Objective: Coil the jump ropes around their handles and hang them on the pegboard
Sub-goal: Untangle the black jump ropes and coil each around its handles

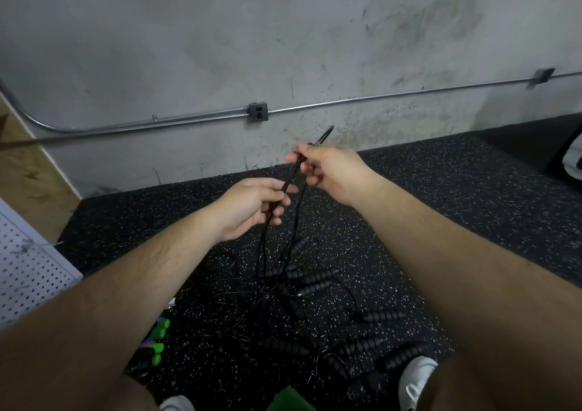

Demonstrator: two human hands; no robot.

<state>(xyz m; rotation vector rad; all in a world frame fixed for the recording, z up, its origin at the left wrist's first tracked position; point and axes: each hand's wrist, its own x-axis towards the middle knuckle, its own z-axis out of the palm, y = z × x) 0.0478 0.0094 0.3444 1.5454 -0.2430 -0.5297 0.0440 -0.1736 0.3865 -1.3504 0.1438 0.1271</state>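
Left hand: curled round the lower part of a slim black handle.
Right hand: pinches the same handle higher up.
Cord: hangs from the hands into the tangled pile on the floor; which strand is its own is hard to tell.
Pegboard: low left, well apart.
Risk: coiling now may drag neighbouring ropes up, since the cords cross in the pile.

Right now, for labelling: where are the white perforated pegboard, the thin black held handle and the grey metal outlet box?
white perforated pegboard (28, 272): head view, its bare face.
thin black held handle (325, 133): head view, free tip.
grey metal outlet box (257, 112): head view, front plate.
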